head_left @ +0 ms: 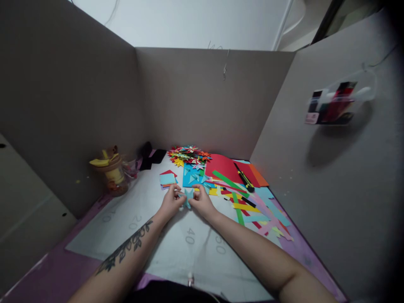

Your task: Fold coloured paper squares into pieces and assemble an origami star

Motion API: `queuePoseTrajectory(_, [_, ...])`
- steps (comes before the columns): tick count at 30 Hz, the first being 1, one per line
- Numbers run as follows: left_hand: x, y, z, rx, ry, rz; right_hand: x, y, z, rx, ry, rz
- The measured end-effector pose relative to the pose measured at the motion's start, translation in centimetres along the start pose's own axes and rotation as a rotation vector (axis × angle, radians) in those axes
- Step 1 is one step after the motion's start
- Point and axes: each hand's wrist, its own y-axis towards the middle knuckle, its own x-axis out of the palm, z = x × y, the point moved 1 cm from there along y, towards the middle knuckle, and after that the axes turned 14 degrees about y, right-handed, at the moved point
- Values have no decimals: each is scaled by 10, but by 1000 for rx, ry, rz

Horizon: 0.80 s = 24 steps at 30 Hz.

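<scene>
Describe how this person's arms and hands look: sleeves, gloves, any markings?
Both forearms are bare, with no sleeves in view. The left hand and right hand wear no gloves, and no rings or watch can be made out. A dark leafy tattoo runs along the left forearm.

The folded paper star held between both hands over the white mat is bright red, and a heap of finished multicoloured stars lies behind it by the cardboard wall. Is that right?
Not quite: the folded paper star is light blue, not red, as the head view shows. The left hand and right hand do pinch it over the white mat, and the heap of multicoloured stars does lie behind it by the cardboard wall.
</scene>
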Motion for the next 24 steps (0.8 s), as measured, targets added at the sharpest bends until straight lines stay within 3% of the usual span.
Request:
queuePoseTrajectory(11, [-1, -1, 0, 39, 152, -7, -1, -2, -5, -37, -173, -3])
queuePoseTrajectory(18, [-2, -2, 4, 32, 141, -10, 2, -2, -7, -26, -113, -7])
queuePoseTrajectory(21, [-7, 1, 7, -4, 62, 72, 3, 0, -9, 58, 10, -1])
queuePoseTrajectory(24, [-14, 7, 8, -39, -11, 206, 2, -2, -15, 266, 213, -156])
